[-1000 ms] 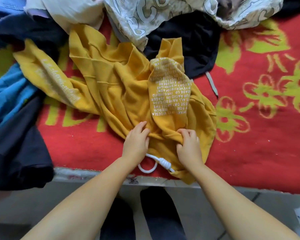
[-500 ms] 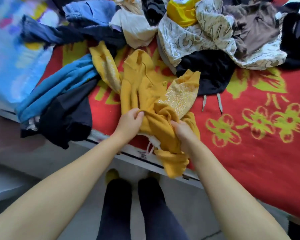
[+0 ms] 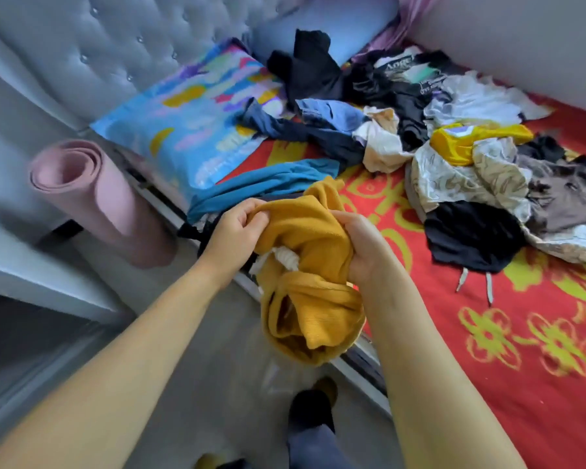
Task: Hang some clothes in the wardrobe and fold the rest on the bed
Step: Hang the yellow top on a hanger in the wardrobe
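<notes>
A mustard-yellow hoodie [image 3: 313,299] with a white drawstring hangs bunched over the bed's near edge, off the bedspread. My left hand [image 3: 239,233] grips its upper left fold. My right hand [image 3: 362,247] grips the fabric on the right. The red bedspread with yellow flowers [image 3: 538,350] covers the bed. A heap of mixed clothes [image 3: 454,154] lies at the back of the bed: black, white, patterned and yellow pieces. A teal garment [image 3: 268,184] and a dark one lie by the bed's left edge.
A rolled pink mat [image 3: 105,201] stands on the floor against the bed's left corner. A blue patterned pillow [image 3: 190,130] leans by the grey tufted headboard [image 3: 92,52]. A white shelf edge [image 3: 31,275] juts at left. My feet [image 3: 315,407] stand on the grey floor.
Both hands have gathered the yellow hoodie and lifted it off the bedspread toward me. The view has swung left, so the headboard, pillow and pink mat now show.
</notes>
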The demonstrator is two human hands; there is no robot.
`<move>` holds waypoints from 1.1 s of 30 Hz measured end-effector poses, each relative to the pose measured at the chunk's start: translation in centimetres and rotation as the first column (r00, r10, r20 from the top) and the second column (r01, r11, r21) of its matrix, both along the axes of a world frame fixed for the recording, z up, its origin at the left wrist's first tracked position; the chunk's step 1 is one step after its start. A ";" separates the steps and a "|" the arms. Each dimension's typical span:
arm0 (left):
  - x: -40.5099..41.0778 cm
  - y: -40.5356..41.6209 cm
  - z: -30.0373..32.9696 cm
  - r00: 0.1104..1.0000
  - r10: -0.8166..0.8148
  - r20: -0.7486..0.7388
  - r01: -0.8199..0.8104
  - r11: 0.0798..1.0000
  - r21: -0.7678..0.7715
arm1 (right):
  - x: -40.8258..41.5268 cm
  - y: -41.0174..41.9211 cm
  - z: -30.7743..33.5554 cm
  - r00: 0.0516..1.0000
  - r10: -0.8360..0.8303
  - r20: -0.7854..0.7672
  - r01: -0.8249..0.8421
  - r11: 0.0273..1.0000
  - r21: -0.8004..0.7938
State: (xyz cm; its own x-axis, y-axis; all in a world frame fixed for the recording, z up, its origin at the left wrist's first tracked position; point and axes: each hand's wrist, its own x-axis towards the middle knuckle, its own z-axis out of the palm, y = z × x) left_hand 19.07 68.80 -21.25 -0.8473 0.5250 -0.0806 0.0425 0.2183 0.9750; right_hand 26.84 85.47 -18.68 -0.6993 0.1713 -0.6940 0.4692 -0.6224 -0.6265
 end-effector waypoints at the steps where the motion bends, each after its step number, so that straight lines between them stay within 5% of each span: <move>1: 0.1 -2.2 0.8 1.000 0.002 -0.018 -0.002 1.000 0.014 | -0.4 -2.0 1.1 0.999 0.010 -0.048 -0.011 0.999 -0.031; 6: 3.1 -15.1 4.5 0.960 0.018 -0.279 -0.029 0.999 -0.037 | -1.8 -13.9 6.0 0.979 0.076 -0.190 -0.092 0.993 -0.079; 9: 5.9 -22.7 6.5 0.727 -0.099 -0.679 -0.135 0.950 -0.283 | -2.5 -20.6 8.4 0.951 0.141 -0.276 -0.185 0.973 -0.142; 11: 7.4 -26.1 7.5 0.594 -0.251 -0.764 -0.161 0.894 -0.418 | -3.4 -24.3 9.7 0.929 0.179 -0.323 -0.242 0.956 -0.166; 18: 8.1 -33.6 10.4 0.723 0.053 -0.689 -0.308 0.917 -0.252 | -5.1 -35.7 11.0 0.890 0.286 -0.356 -0.354 0.924 -0.142; 20: 7.9 -35.2 10.3 0.779 0.314 -0.543 -0.420 0.904 -0.081 | -5.2 -37.5 10.5 0.857 0.349 -0.380 -0.401 0.914 -0.066; 22: 7.3 -37.0 10.0 0.710 0.598 -0.372 -0.633 0.774 0.036 | -4.8 -38.8 9.6 0.789 0.480 -0.383 -0.492 0.868 0.072; 26: 7.5 -41.9 8.8 0.504 0.863 -0.040 -0.855 0.504 0.123 | -3.9 -42.1 7.3 0.576 0.749 -0.327 -0.611 0.660 0.438; 29: 8.5 -44.3 8.3 0.406 0.904 0.134 -0.910 0.388 0.144 | -3.1 -44.7 5.1 0.362 0.929 -0.077 -0.639 0.307 0.705; 31: 8.7 -45.6 8.6 0.323 0.899 0.295 -0.945 0.286 0.161 | -2.1 -46.4 2.7 0.195 0.969 0.152 -0.635 0.006 0.773; 33: 9.0 -47.0 8.9 0.253 0.868 0.427 -0.967 0.218 0.130 | -0.3 -47.5 -0.3 0.133 0.931 0.339 -0.590 -0.201 0.782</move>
State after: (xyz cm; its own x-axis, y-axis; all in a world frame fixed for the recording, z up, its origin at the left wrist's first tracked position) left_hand 28.06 21.83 -12.30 -0.7238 -0.5855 -0.3652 -0.1808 -0.3499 0.9192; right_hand 26.49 37.95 -19.00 -0.7469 -0.4745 -0.4658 -0.0693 0.7523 -0.6552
